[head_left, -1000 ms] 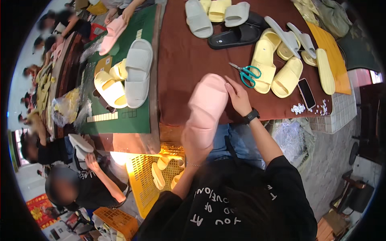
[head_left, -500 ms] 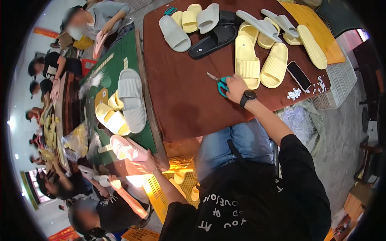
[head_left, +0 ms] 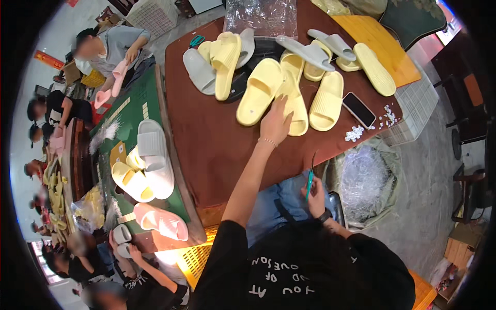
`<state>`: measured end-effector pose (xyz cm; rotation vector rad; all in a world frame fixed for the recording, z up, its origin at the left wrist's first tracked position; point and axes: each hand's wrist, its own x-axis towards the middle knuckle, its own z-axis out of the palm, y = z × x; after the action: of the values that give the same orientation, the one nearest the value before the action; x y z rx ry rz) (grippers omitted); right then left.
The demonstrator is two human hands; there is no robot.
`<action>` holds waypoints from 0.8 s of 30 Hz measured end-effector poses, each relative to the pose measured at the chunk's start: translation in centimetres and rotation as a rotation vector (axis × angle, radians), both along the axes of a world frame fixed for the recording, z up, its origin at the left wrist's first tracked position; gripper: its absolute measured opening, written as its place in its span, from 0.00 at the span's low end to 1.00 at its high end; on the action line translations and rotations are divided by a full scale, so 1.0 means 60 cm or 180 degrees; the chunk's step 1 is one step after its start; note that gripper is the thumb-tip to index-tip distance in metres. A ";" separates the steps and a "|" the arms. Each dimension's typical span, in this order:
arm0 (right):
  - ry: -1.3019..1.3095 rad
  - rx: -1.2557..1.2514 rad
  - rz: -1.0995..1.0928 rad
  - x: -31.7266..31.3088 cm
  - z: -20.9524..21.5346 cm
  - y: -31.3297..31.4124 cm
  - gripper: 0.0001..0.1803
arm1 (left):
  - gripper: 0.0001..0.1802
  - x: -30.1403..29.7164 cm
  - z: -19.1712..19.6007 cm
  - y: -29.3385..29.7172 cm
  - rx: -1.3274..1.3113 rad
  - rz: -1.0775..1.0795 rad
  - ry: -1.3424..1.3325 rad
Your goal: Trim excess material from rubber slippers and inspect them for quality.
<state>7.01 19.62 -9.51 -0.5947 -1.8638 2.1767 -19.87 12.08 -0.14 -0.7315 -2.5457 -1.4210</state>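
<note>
A yellow slipper [head_left: 295, 106] lies sole-down on the brown desk [head_left: 217, 144], a little above the middle of the frame, and the left hand [head_left: 275, 124] rests on its near end with the fingers spread flat over it, pressing or taking hold rather than clenched around it. Another yellow slipper [head_left: 259, 91] lies just to its left, angled toward the lower left, and a third [head_left: 326, 101] lies just to its right. The right hand [head_left: 313, 195] is lower in the frame, near the person's lap at the desk's near edge, closed around the teal handles of a pair of scissors [head_left: 310, 177] whose blades point upward. Right of the slippers a dark phone [head_left: 358, 109] lies face up on the desk, with a scatter of small white scraps [head_left: 354, 134] just below it. Toward the top of the frame more slippers are heaped: a grey slipper [head_left: 199, 71] at the left of the heap, pale yellow ones stacked beside it, and grey ones lying across the yellow ones at the upper right. A sheet of clear plastic [head_left: 261, 15] lies at the desk's far end. At the left of the frame a green desk [head_left: 129, 111] carries a white slipper [head_left: 153, 157], yellow ones and a pink slipper [head_left: 161, 221], and other people sit around it.
</note>
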 end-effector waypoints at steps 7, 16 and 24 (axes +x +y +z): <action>-0.0272 -0.0353 -0.0042 0.027 0.001 0.023 0.24 | 0.18 0.014 -0.024 0.009 -0.0894 -0.0269 -0.0026; -0.0472 -0.0710 0.1149 -0.031 0.089 0.005 0.15 | 0.16 0.177 0.010 -0.284 -0.1678 0.0513 -0.0057; -0.1039 -0.2134 0.2856 -0.062 0.146 -0.098 0.35 | 0.21 0.188 0.019 -0.333 -0.1642 0.1319 -0.0021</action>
<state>3.27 13.77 -0.76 -0.2059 -1.6894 3.5451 -8.60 -7.90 1.01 -0.2176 -2.8691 -0.6490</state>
